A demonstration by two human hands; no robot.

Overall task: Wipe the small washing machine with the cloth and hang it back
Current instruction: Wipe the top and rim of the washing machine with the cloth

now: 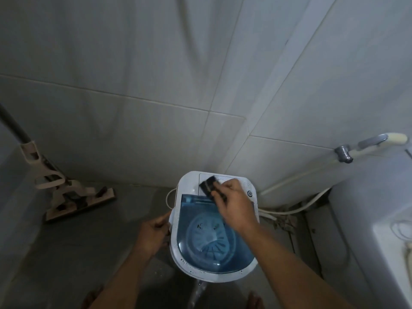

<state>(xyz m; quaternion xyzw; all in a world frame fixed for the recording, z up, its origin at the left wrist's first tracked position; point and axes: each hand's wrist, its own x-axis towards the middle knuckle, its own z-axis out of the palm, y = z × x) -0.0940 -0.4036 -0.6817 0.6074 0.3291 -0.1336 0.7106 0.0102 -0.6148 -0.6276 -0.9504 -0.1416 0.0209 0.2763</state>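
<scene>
A small white washing machine point(178, 259) with a see-through blue lid stands on the floor in the tiled corner below me. My right hand point(236, 206) presses a dark cloth point(208, 186) onto the white control panel at the machine's back edge. My left hand point(153, 235) grips the machine's left side near a dark handle. Water drops speckle the white rim.
A flat mop point(73, 197) leans at the left with its head on the grey floor. A wall tap point(344, 152) and white hoses point(289, 210) sit to the right, beside a large white appliance point(379, 230). My bare feet show at the bottom edge.
</scene>
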